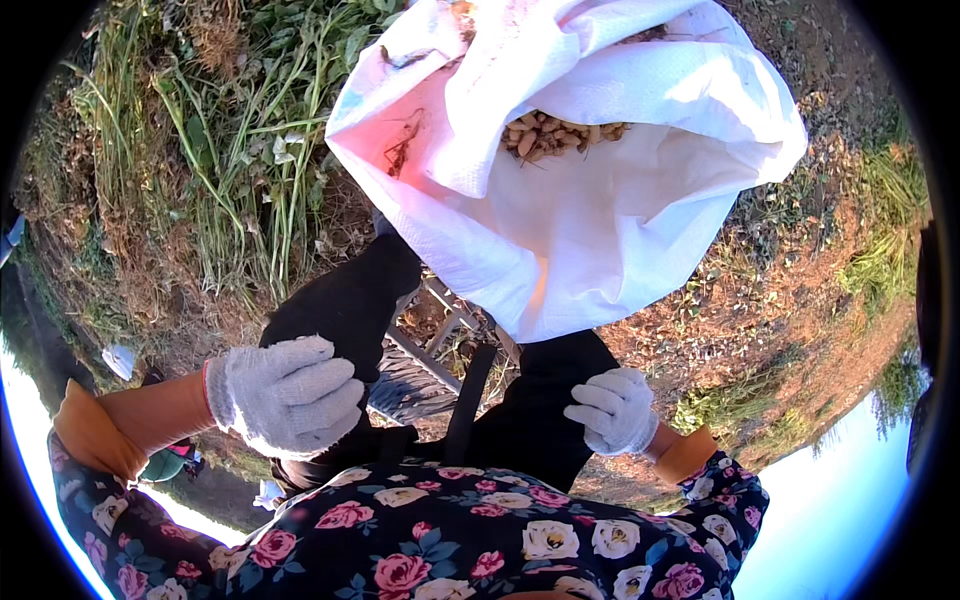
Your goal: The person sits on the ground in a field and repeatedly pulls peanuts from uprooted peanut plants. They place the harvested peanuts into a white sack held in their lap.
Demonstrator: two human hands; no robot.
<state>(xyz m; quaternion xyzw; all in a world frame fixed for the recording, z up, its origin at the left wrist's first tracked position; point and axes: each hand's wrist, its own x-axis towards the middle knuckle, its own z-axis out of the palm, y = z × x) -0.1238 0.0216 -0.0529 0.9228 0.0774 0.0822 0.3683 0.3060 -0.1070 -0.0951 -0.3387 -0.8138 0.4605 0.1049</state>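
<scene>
In a white knitted work glove, my left hand (292,397) rests near my left thigh with its fingers loosely curled. My right hand (611,412), gloved alike, is by my right thigh, fingers bent inward. Nothing shows in either hand, but both palms are hidden. Before my knees stands a white woven sack (600,262), its mouth gaping towards me. Unshelled peanuts (555,135) lie inside, partly covered by a fold of the sack. A bit of dry root or stem (403,146) clings to the sack's left side. Neither hand touches the sack.
Pulled green plants (232,172) with long stems lie in a heap at the left. Between my legs are a metal frame (424,356) and a dark strap (474,394). Dry leaf litter (697,300) covers the soil at the right. Small white objects (118,361) lie far left.
</scene>
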